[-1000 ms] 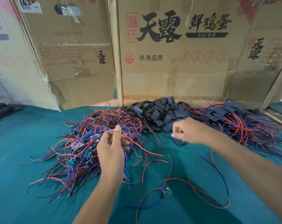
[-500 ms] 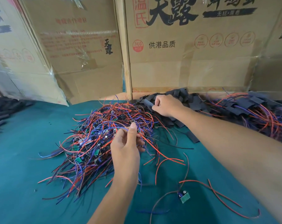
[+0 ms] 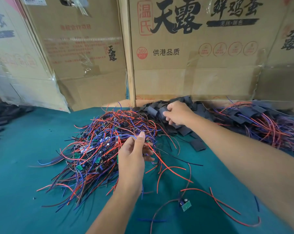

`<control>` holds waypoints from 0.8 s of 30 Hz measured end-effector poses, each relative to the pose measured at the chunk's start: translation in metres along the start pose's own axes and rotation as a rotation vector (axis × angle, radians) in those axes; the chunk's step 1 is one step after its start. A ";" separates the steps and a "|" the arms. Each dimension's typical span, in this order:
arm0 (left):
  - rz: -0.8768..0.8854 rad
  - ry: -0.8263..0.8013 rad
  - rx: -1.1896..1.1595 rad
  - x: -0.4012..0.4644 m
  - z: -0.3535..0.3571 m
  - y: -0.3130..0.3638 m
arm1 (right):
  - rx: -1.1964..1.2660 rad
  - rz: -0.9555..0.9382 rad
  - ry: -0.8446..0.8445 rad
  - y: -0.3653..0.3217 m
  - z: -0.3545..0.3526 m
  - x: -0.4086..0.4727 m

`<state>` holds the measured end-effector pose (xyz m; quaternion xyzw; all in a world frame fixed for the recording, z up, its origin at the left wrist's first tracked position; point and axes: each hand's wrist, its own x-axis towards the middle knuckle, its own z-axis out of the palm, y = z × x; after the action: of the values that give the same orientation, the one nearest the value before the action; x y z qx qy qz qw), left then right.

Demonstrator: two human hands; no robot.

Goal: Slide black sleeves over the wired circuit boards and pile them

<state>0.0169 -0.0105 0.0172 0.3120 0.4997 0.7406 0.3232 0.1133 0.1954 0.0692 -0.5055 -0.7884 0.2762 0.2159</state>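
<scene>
Wired circuit boards (image 3: pixel 99 147) lie in a tangled heap of red, blue and black leads at the middle of the green counter (image 3: pixel 21 166). The left hand (image 3: pixel 134 154) pinches leads at the heap's right edge, thumb against curled fingers. The right hand (image 3: pixel 178 114) reaches into the black sleeves (image 3: pixel 185 129) piled against the cardboard boxes (image 3: pixel 193 65) at the back edge, its fingers curled around one. Sleeved boards (image 3: pixel 261 122) sit near the back right corner. One loose board (image 3: pixel 186 204) lies near the front edge.

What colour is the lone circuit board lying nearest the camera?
Green, with a dark capacitor on it; the lone circuit board shows clearly in the head view.
</scene>
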 end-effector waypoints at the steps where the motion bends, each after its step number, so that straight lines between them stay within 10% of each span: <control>1: -0.040 -0.031 -0.056 -0.001 0.001 0.002 | 0.109 0.004 0.011 0.001 -0.007 -0.016; 9: -0.353 -0.565 -0.400 -0.024 0.015 0.010 | 0.587 -0.098 -0.183 0.021 -0.012 -0.184; 24: -0.295 -0.750 -0.325 -0.039 0.020 0.000 | 1.097 -0.145 -0.109 0.056 0.007 -0.216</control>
<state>0.0561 -0.0302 0.0181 0.4295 0.2638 0.5911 0.6297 0.2327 0.0146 0.0141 -0.2485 -0.5716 0.6565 0.4250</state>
